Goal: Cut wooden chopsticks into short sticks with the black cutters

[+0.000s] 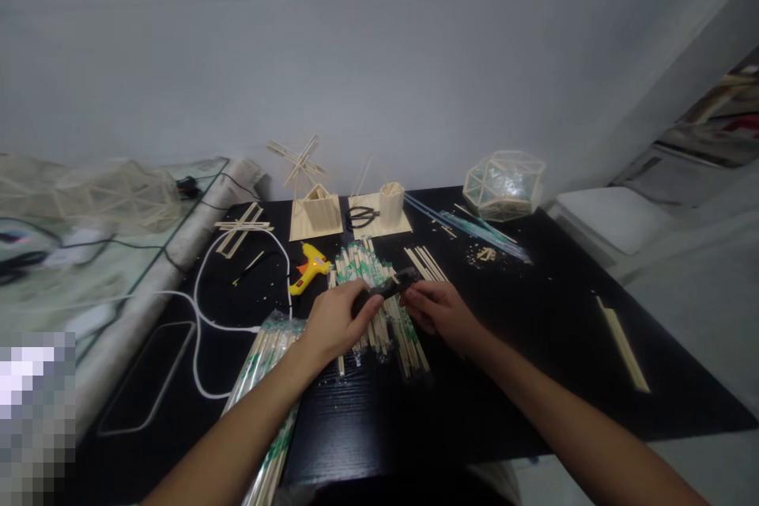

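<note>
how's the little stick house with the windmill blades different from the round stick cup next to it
The stick house has sloped sides and crossed blades on top; the stick cup is a plain upright cylinder with an open top. The house is wider at its base and stands taller with its blades; the cup is narrower and shorter. Both are pale wood, each on a flat square base at the back of the black table.

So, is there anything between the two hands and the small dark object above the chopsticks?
Nothing visible. The left hand and the right hand both already hold the small dark object, one at each end, just above the pile of wrapped chopsticks.
</note>
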Tool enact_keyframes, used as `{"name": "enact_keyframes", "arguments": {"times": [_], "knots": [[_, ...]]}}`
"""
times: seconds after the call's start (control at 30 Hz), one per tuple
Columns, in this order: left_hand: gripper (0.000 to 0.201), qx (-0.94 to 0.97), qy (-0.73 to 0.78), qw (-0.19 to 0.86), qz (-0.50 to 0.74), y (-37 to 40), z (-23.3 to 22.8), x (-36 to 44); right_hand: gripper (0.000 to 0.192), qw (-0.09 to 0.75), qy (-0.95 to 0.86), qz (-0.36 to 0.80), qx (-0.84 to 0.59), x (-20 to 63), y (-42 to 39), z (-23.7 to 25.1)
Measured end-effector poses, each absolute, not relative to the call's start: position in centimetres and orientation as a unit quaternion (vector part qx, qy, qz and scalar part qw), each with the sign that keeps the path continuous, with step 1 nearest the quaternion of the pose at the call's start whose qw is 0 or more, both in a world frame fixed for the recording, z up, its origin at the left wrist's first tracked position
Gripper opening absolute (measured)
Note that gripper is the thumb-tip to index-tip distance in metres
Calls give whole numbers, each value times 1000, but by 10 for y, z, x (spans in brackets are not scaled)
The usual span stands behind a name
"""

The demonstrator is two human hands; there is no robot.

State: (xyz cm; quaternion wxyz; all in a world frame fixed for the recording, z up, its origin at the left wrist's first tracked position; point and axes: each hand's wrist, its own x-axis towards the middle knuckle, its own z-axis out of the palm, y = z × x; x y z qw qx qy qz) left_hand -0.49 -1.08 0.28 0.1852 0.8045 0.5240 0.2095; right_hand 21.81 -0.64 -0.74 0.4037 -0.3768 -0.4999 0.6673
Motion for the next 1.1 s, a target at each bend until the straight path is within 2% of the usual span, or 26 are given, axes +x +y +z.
{"name": "enact_keyframes", "arguments": {"times": [0.23,0.53,0.8,1.1], "knots": [[44,812,497,218,216,-9,2,-9,44,335,-410,793,-302,220,0,-21],[41,830,441,252,230,-7,2,-13,45,289,-329,876,-201,219,-3,-32],[42,834,439,252,219,-7,6,-13,45,273,-310,893,-176,218,-5,-31],[46,810,510,231,172,-9,12,-9,41,318,-311,869,-218,217,-2,-31]]}}
